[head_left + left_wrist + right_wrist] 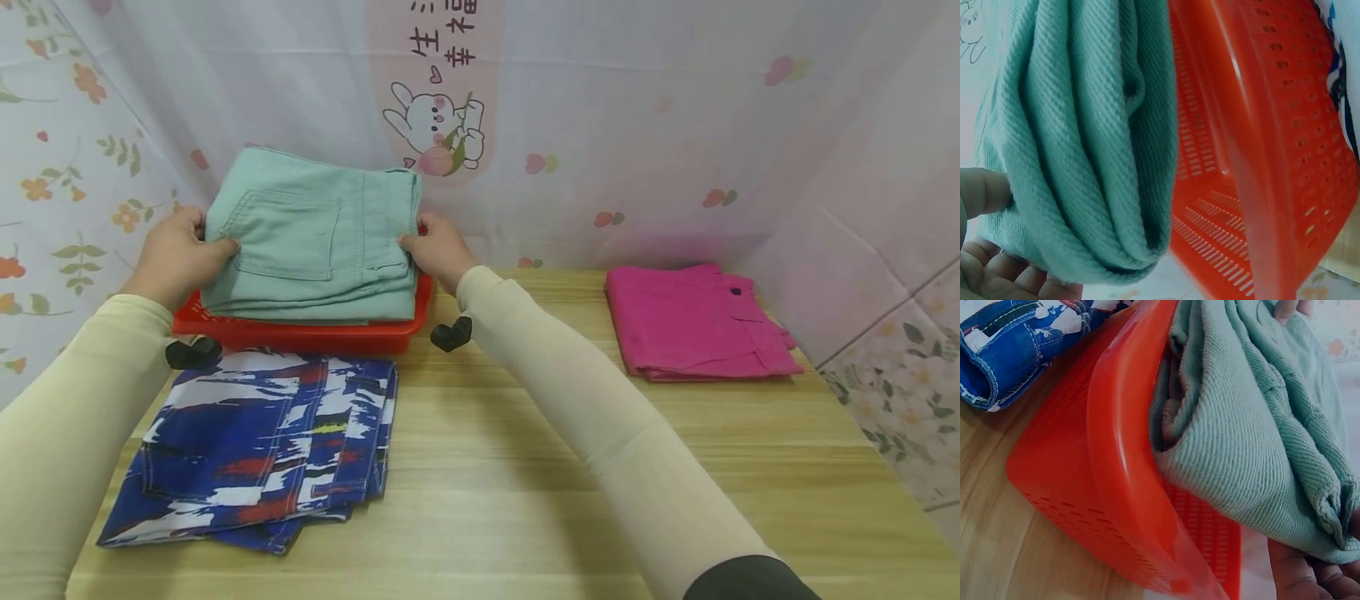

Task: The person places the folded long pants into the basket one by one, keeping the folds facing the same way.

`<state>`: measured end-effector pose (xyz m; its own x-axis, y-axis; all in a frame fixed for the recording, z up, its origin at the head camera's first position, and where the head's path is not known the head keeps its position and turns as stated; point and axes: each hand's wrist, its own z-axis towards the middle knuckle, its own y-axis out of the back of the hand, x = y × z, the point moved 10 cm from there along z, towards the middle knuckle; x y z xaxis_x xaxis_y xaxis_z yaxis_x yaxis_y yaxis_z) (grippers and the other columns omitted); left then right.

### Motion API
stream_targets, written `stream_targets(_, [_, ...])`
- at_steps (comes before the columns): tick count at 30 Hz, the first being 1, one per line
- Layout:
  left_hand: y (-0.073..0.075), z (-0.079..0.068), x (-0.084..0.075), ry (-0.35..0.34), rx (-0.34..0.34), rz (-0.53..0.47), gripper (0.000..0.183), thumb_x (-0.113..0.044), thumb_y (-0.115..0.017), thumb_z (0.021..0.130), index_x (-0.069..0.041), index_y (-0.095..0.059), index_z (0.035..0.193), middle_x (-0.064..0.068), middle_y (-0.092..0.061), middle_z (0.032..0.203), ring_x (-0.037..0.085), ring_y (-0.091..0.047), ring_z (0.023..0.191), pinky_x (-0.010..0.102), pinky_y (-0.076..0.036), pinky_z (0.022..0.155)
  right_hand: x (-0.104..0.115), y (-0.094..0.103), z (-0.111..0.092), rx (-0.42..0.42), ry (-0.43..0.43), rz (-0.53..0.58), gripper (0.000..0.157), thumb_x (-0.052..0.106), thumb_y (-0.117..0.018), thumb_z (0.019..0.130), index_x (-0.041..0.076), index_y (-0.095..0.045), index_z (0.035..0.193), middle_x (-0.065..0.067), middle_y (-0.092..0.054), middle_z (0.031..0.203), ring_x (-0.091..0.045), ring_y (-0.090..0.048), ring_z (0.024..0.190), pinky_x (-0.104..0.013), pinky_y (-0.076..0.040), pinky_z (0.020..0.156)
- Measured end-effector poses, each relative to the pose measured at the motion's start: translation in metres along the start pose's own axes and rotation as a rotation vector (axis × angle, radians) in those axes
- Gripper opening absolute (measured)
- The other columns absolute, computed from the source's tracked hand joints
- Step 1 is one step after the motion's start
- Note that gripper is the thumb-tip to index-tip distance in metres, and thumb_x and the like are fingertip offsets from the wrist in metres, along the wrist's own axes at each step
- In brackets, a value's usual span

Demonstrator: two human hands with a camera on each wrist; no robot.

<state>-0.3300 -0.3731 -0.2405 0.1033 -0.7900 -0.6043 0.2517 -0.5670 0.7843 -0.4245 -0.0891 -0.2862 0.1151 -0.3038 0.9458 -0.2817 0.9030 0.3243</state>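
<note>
Holding a folded pale green denim garment (288,225) at the red basket (303,335), two-handed. Step in hand, as judged: handling this garment at the basket; whether it is on its way in or out cannot be told from this moment alone. Position: far left of the table (510,475), the garment tilted, pocket side toward the person, its near lower edge by the near rim. Wrist views show bare slotted basket floor beneath both ends, so it does not lie flat inside; contact with the rim cannot be told

Left hand (176,257): clamped on the garment's left side, thumb on the upper face, fingers curled behind and under the fold. Right hand (442,250): clamped on the right side, thumb in front, fingers tucked beneath the layers. Hands well apart, the width of the garment between them; each gap between thumb and fingers is only as wide as the cloth

Around: a blue, white and red patterned garment (255,442) lies folded just nearer than the basket; a pink garment (697,325) lies folded at far right, well apart from both hands

Next move, as judged: it calls for both grips moving together and level, keeping the loose layers from slipping or catching on the rim
</note>
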Motion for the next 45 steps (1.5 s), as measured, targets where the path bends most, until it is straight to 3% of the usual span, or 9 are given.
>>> stream_targets(5, [0.0,-0.001,0.007,-0.001,-0.005,0.011,0.046,-0.028,-0.049,0.091,0.009,-0.042,0.117,0.029,-0.047,0.119,0.04,-0.045,0.103,0.055,-0.041,0.082,-0.007,-0.011,0.005,0.016,-0.039,0.024,0.022,0.016,-0.057,0.091,0.007,-0.055,0.111,-0.003,-0.056,0.102,-0.017,-0.055,0.088,-0.024,-0.049,0.069])
stream_targets(12, [-0.004,0.003,0.016,-0.006,-0.018,0.05,0.04,-0.027,-0.05,0.089,0.007,-0.045,0.109,0.028,-0.049,0.111,0.039,-0.045,0.097,0.052,-0.04,0.077,-0.018,-0.018,0.006,0.009,-0.099,-0.055,0.026,0.02,-0.056,0.091,0.008,-0.054,0.114,-0.001,-0.056,0.102,-0.016,-0.054,0.09,-0.022,-0.049,0.071])
stream_targets(20, [-0.01,0.004,0.016,-0.028,-0.029,0.097,0.031,-0.026,-0.051,0.089,0.004,-0.044,0.098,0.024,-0.049,0.095,0.037,-0.045,0.085,0.046,-0.039,0.064,-0.025,-0.023,0.007,0.033,-0.121,-0.107,0.019,0.022,-0.057,0.091,0.008,-0.056,0.104,-0.003,-0.056,0.096,-0.017,-0.052,0.086,-0.023,-0.049,0.067])
stream_targets(27, [-0.017,0.007,0.015,-0.055,-0.031,0.132,0.03,-0.021,-0.05,0.088,0.007,-0.046,0.1,0.028,-0.05,0.098,0.04,-0.045,0.086,0.052,-0.038,0.07,-0.027,-0.025,0.01,0.051,-0.117,-0.176,0.017,0.024,-0.057,0.091,0.007,-0.053,0.09,-0.005,-0.048,0.083,-0.017,-0.049,0.078,-0.023,-0.044,0.059])
stream_targets(31, [-0.022,0.011,0.016,-0.066,-0.028,0.13,0.031,-0.017,-0.05,0.087,0.009,-0.046,0.102,0.03,-0.049,0.099,0.042,-0.044,0.088,0.055,-0.037,0.073,-0.027,-0.026,0.014,0.067,-0.092,-0.268,0.026,0.027,-0.057,0.09,0.007,-0.045,0.078,-0.004,-0.038,0.071,-0.017,-0.044,0.068,-0.023,-0.038,0.054])
stream_targets(36, [-0.029,0.015,0.019,-0.045,-0.017,0.106,0.033,-0.014,-0.049,0.086,0.011,-0.047,0.107,0.029,-0.048,0.103,0.041,-0.043,0.09,0.055,-0.037,0.077,-0.03,-0.027,0.016,0.072,-0.101,-0.339,0.025,0.031,-0.057,0.089,0.01,-0.049,0.077,-0.003,-0.039,0.067,-0.016,-0.045,0.064,-0.022,-0.039,0.052])
stream_targets(42, [-0.039,0.018,0.028,-0.004,0.031,0.107,0.038,-0.017,-0.048,0.087,0.011,-0.044,0.112,0.029,-0.046,0.104,0.042,-0.04,0.091,0.056,-0.037,0.077,-0.032,-0.025,0.014,0.067,-0.106,-0.29,0.029,0.026,-0.054,0.09,0.009,-0.046,0.068,-0.003,-0.043,0.06,-0.015,-0.046,0.057,-0.023,-0.039,0.05])
stream_targets(45, [-0.047,0.019,0.036,0.018,0.076,0.126,0.042,-0.018,-0.047,0.089,0.011,-0.042,0.117,0.029,-0.045,0.106,0.043,-0.04,0.091,0.058,-0.037,0.079,-0.033,-0.026,0.012,0.078,-0.098,-0.208,0.023,0.023,-0.053,0.09,0.007,-0.054,0.073,-0.004,-0.056,0.066,-0.017,-0.056,0.064,-0.022,-0.045,0.055])
